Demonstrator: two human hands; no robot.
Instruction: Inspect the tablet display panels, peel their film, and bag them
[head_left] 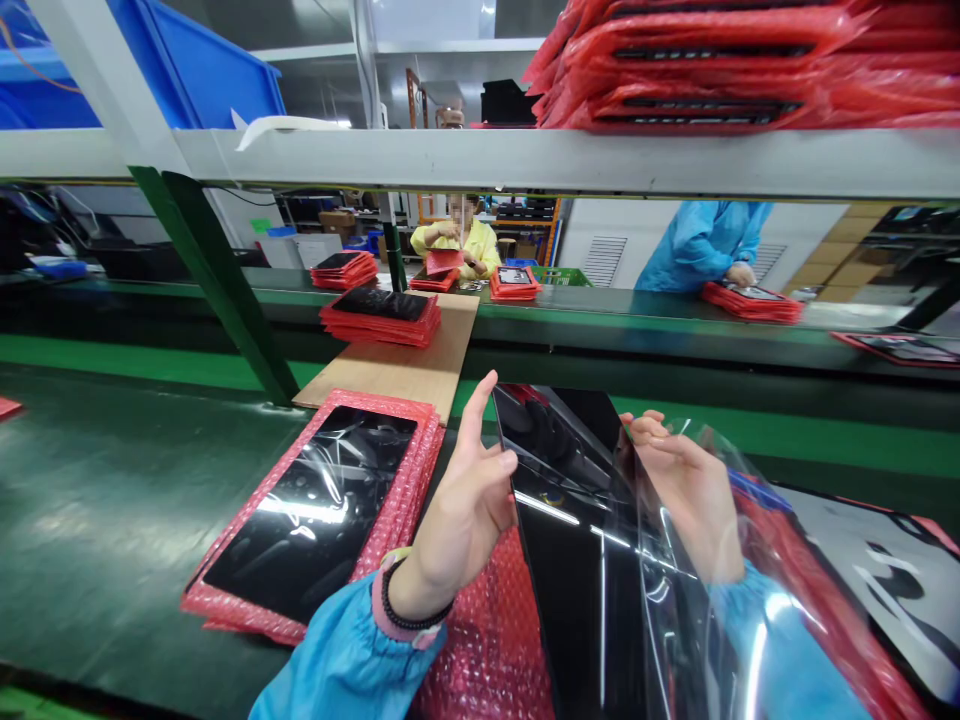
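Note:
A glossy black screen panel is tilted up in front of me, reflecting the ceiling lights. My left hand grips its left edge, thumb at the front and index finger pointing up. Along its right side a clear plastic film stands partly off the surface. The fingers of my right hand are closed on this film near the panel's upper right edge. Beneath the panel lies red bubble wrap. To the left, another black screen rests on a stack of red bubble-wrap sleeves.
A panel with a pale, patterned face lies at right over red wrap. A wooden board bears a wrapped stack. A green post rises at left; a shelf beam crosses above. Two co-workers stand across the line.

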